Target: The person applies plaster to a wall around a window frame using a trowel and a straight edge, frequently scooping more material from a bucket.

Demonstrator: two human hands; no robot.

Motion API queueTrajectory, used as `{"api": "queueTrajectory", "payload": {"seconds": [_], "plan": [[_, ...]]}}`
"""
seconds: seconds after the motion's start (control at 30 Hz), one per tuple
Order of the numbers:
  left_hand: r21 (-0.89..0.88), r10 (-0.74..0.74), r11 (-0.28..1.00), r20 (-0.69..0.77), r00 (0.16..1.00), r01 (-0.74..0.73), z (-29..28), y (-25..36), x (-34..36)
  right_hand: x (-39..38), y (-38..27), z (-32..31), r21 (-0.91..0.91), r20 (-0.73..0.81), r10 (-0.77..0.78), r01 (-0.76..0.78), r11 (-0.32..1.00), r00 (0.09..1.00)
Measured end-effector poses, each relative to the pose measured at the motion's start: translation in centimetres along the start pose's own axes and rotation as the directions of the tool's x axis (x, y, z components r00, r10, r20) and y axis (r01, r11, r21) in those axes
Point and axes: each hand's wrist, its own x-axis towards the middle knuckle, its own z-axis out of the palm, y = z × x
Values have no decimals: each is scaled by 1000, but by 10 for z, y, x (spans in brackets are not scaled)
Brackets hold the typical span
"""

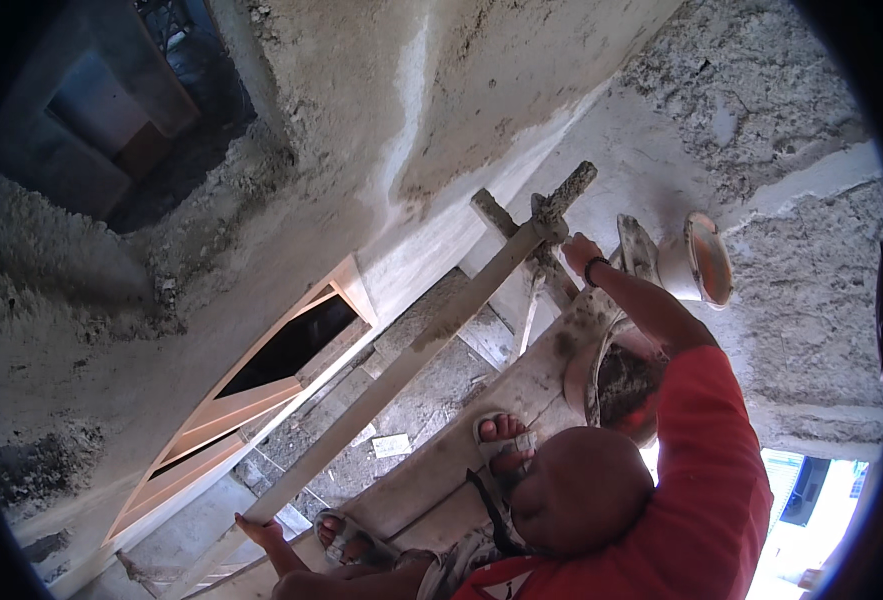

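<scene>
A long, pale straightedge with mortar smears runs slantwise from lower left to upper middle, beside the wall. My left hand is closed around its lower part. Far up, my right hand, with a dark bracelet at the wrist, is closed at its upper end; the fingers are partly hidden there. Right by that hand, mortar-crusted wooden bars cross. A mortar-stained flat board leans next to a pale bucket. Nearer to me stands another bucket, dirty with mortar, partly behind my right arm.
I crouch on wooden planks in sandals, above a floor littered with rubble. At left rises a plastered wall with a framed wooden opening and a rough hole. Rough masonry lies to the right.
</scene>
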Motion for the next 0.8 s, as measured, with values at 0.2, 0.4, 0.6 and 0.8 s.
{"api": "queueTrajectory", "payload": {"seconds": [0.2,0.4,0.6,0.8], "plan": [[2,27,1000,-23,999,-27,1,0,-2,16,11,-5,0,-197,6,-6,1000,980],[8,60,998,-40,997,-60,1,-1,-6,-13,19,-38,85,-381,-135,180,980,915],[11,62,998,-32,998,-62,-2,-1,-3,-162,43,-114,622,-257,-217,333,709,942],[47,115,992,14,993,-116,-7,-3,5,-354,99,-109,930,290,161,-318,187,943]]}}
